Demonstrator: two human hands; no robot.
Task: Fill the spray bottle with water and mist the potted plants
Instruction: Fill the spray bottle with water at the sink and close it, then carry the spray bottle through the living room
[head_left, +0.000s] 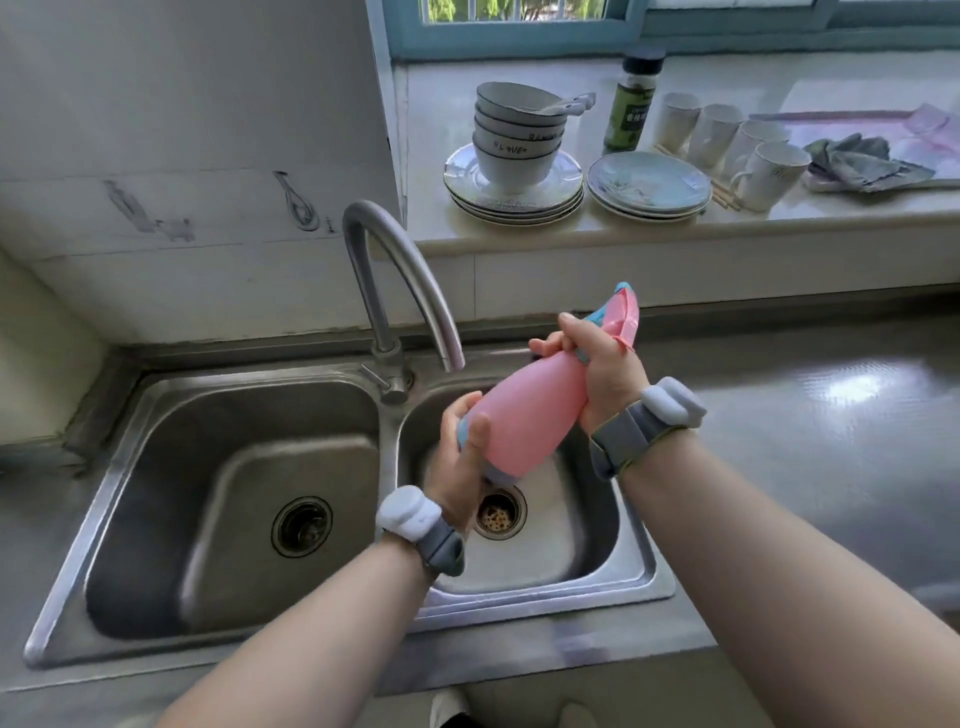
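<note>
- Head view: the pink spray bottle (524, 410) hangs tilted over the right sink basin (587, 530), its long axis running from the base, low and near-left, up to the spray head (621, 317), far-right
- The left hand (462, 452) curls round the base; the right hand (602, 369) grips the neck just under the head
- The faucet spout (439, 322) ends just left of the bottle's shoulder; the head is still on, so the right hand probably twists it off next

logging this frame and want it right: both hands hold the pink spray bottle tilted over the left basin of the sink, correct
Not quite. The head view shows the pink spray bottle tilted over the right basin, not the left. The rest stands: the left hand grips its base end and the right hand grips its neck.
</note>
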